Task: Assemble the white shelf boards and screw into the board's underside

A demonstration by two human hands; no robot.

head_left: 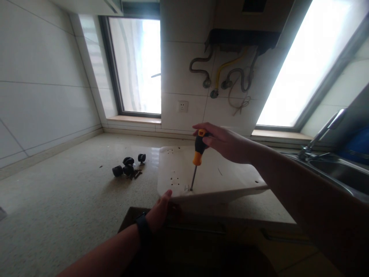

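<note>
My right hand [220,140] grips the top of a black and orange screwdriver [197,152], which stands nearly upright. Its tip meets a white panel [198,175] near the front edge, at a small dark spot, perhaps a screw or hole. Wearing a dark wristband, my left hand [161,211] holds the panel's front left edge, thumb on top and fingers mostly hidden beneath. Groups of small holes show on the panel's left side. Left of it on the counter lie several black caster wheels [128,165] beside a little pile of screws [137,174].
The speckled counter [86,207] runs up to a tiled wall with a socket [183,106]. A sink [334,173] with a faucet [323,130] is at the right. Pipes [219,73] hang below a wall heater. Drawer handles [196,228] sit under the counter's front edge.
</note>
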